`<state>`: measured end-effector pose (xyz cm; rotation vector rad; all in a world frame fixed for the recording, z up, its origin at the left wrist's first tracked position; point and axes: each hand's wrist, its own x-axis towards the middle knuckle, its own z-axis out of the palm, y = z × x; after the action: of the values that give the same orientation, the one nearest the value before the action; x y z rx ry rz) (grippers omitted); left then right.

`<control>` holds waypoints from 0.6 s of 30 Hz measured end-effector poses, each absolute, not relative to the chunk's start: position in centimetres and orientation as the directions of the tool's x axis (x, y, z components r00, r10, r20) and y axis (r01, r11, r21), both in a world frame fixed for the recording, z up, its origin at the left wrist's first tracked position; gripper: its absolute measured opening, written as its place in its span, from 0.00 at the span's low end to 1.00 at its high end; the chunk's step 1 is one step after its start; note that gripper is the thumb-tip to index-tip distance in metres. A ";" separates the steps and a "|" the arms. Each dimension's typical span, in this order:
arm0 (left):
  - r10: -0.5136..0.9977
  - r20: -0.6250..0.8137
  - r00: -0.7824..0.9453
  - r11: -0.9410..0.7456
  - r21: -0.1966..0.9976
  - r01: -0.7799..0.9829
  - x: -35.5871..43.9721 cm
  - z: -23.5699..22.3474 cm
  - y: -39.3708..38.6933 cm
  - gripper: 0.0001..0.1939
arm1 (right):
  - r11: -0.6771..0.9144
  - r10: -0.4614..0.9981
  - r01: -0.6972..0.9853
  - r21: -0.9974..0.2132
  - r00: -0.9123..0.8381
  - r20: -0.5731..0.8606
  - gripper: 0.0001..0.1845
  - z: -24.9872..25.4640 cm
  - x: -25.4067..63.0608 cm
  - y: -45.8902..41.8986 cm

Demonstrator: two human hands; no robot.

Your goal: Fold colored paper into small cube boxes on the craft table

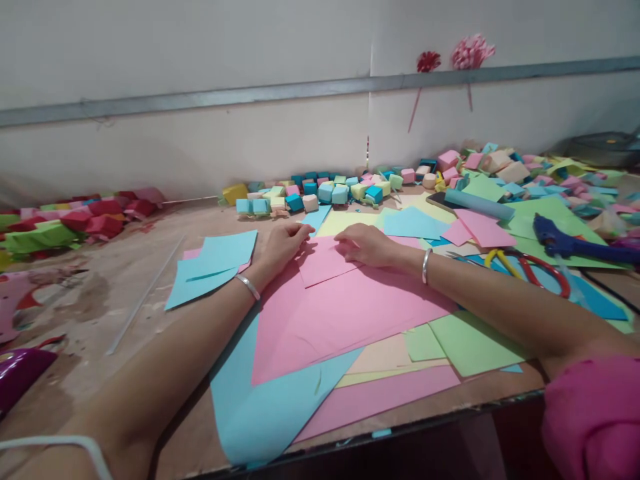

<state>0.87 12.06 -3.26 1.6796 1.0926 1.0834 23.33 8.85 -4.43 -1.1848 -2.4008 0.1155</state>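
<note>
Both my hands rest on a small folded pink paper (pixel 324 261) lying on top of a large pink sheet (pixel 345 313). My left hand (pixel 286 243) has its fingers curled and pressed on the paper's upper left edge. My right hand (pixel 366 244) presses its bent fingers on the paper's right side. Each wrist wears a silver bangle. A large light-blue sheet (pixel 265 407) lies under the pink one and hangs toward the table's near edge.
Blue paper squares (pixel 213 267) lie to the left. Folded paper cubes (pixel 320 191) line the back by the wall. Scissors with red and yellow handles (pixel 530 268), a blue glue gun (pixel 565 241), a rolled blue sheet (pixel 479 205) and green sheets (pixel 475 343) lie on the right. Red and green paper pieces (pixel 75 223) sit far left.
</note>
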 end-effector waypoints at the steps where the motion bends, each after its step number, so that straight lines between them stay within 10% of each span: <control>1: 0.943 0.220 0.251 -0.270 0.944 0.190 1.0 -3.3 12.1 0.16 | 0.641 0.754 0.708 -0.298 -0.506 0.419 0.15 -4.4 23.5 8.9; 6: 0.918 0.219 0.330 -0.231 0.973 -0.001 0.8 -3.0 12.1 0.24 | 0.731 0.641 0.572 -0.373 -0.387 0.663 0.08 -3.0 23.5 8.2; 11: 0.819 -0.033 0.573 0.151 0.975 -0.160 0.4 -2.7 12.3 0.36 | 0.771 0.476 0.592 -0.233 -0.294 0.829 0.12 -1.4 23.1 6.4; 18: 0.790 0.013 0.613 0.171 0.956 -0.240 0.2 -3.2 12.4 0.29 | 0.810 0.340 0.564 -0.161 -0.227 0.913 0.13 -1.3 22.9 5.9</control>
<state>0.23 12.43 -3.24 1.1837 0.5671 0.7892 22.94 5.89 -1.34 -0.6892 -1.8385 -0.2415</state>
